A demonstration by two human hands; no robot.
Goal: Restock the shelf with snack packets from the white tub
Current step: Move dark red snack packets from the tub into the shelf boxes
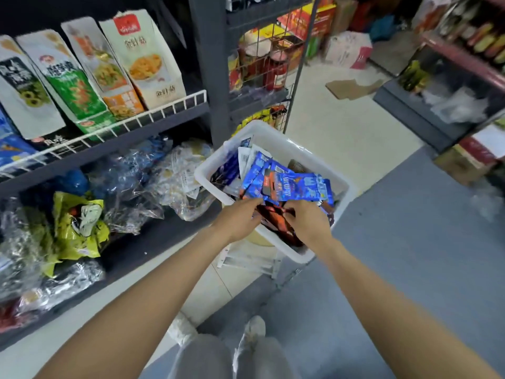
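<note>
Over the white tub (276, 149) beside the shelf (114, 132): left hand (240, 217) and right hand (306, 220) both pinching a fanned bundle of blue snack packets (289, 184). Loose fan, likely to slip and spill during lifting.

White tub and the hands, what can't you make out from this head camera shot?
- Fingertips of left hand and right hand: buried among the packets, so the exact grip is unclear.
- White tub bottom: covered by blue packets and dark red packets.
- Packet print: too blurred to read.
- Lower shelf stock: glare on clear wrapping; left edge cuts it off.
</note>
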